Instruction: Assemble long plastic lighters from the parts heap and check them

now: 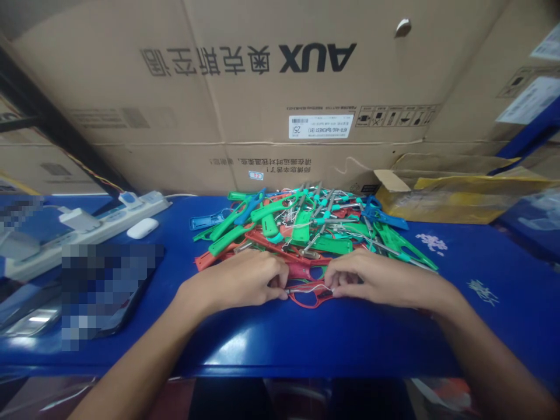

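Observation:
A heap of green, red, teal and blue plastic pieces [306, 227] with thin white strings lies on the blue table [332, 338]. At the heap's near edge my left hand [245, 280] and my right hand [371, 279] rest knuckles-up, fingers curled. Both pinch a thin white string [308, 289] stretched between them over a red plastic piece [312, 297]. The fingertips are partly hidden under the hands.
Large cardboard boxes [271, 87] wall off the back. A white power strip [109, 219] and a small white case [142, 227] lie at the left, beside a blurred dark device [105, 291]. An open box with yellow wrapping [459, 192] sits at the right.

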Motion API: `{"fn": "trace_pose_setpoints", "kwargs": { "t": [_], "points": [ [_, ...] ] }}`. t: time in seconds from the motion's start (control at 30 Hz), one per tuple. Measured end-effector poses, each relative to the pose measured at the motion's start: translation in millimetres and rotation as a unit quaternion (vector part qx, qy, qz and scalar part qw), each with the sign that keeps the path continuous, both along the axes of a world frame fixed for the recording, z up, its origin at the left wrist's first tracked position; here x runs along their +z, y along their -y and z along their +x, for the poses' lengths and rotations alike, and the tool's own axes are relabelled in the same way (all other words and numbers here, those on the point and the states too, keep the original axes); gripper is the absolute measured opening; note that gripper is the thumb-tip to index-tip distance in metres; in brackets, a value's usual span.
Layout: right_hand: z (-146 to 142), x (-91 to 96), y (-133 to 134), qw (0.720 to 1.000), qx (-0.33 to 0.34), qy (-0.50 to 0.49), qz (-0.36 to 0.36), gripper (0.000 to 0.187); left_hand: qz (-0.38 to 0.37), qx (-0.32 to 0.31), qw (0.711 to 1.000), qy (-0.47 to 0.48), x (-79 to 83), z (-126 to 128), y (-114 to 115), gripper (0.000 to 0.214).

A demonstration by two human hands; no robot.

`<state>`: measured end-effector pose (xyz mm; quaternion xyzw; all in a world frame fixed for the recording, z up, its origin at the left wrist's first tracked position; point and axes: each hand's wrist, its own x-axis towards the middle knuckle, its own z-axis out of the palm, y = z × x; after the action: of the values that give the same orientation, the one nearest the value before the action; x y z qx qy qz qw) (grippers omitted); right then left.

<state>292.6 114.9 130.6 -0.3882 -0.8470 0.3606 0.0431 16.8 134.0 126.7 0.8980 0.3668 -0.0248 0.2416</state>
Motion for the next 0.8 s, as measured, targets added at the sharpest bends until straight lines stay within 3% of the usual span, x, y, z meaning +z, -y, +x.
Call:
{"fn": "trace_pose_setpoints", "kwargs": {
  "t": [0.3, 0.53, 0.8],
  "points": [
    [-0.9, 1.8, 0.5, 1.000, -0.007, 0.008, 0.010, 0.003, 0.011, -0.008, 1.000, -0.011, 0.4, -1.8, 0.6, 0.010],
    [-1.8, 1.3, -1.3, 1.000, -0.003, 0.015, 0.013, 0.007, 0.047, -0.046, 0.997, 0.042, 3.6, 9.9, 10.3, 0.017],
    [-0.4, -0.5, -1.5, 1.000, 0.003, 0.008, 0.016, 0.007, 0.053, -0.059, 0.996, 0.045, -7.8, 16.3, 6.8, 0.008]
  ]
}}
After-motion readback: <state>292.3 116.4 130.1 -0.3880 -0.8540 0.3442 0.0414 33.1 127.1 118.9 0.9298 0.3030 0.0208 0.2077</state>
